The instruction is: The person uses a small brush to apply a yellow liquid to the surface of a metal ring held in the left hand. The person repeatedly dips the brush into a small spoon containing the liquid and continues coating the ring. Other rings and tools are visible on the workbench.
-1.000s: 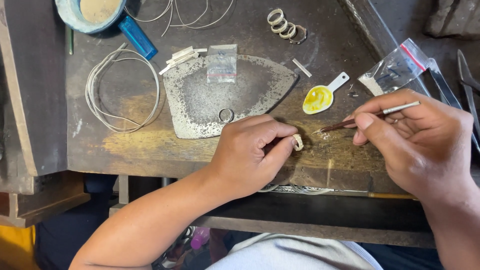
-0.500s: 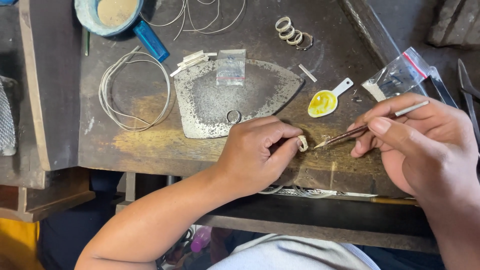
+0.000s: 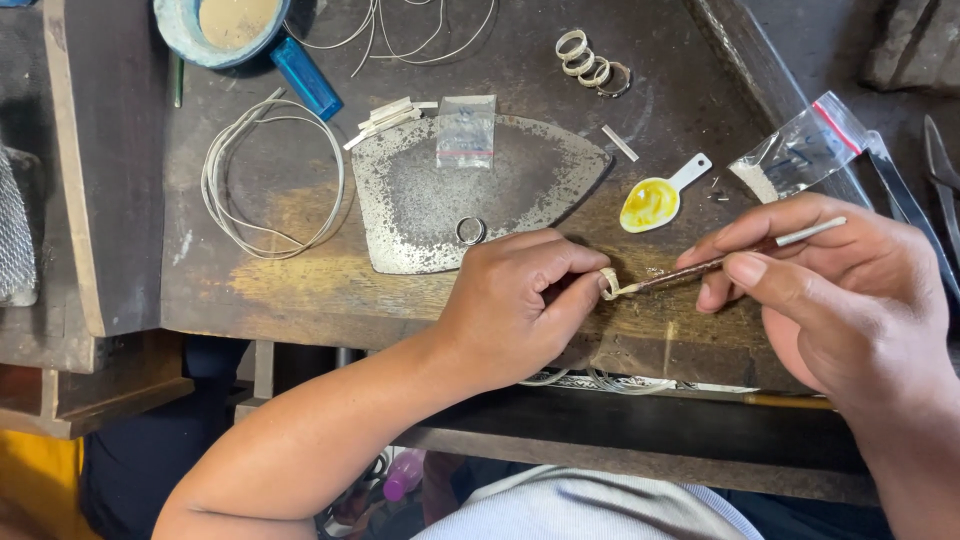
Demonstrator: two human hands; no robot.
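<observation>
My left hand (image 3: pixel 525 300) pinches a small pale metal ring (image 3: pixel 608 283) between thumb and forefinger, just above the worn wooden bench (image 3: pixel 300 290). In my right hand (image 3: pixel 830 285) is a thin brush (image 3: pixel 720 258), gripped like a pen, and its tip touches the ring. A small white spoon-shaped dish with yellow paste (image 3: pixel 655 200) lies just beyond the brush. A loose ring (image 3: pixel 470 231) rests on the flat grey iron-shaped metal plate (image 3: pixel 420 200) behind my left hand.
A coil of pale wire (image 3: pixel 270 175) lies at left. Several rings (image 3: pixel 590 62) sit at the back, with a small plastic bag (image 3: pixel 466 132), a blue-handled bowl (image 3: pixel 225 25), a larger clear bag (image 3: pixel 800 150) and pliers (image 3: pixel 935 175) at right.
The view shifted slightly. My right hand brought the brush tip left until it met the ring held in my left hand.
</observation>
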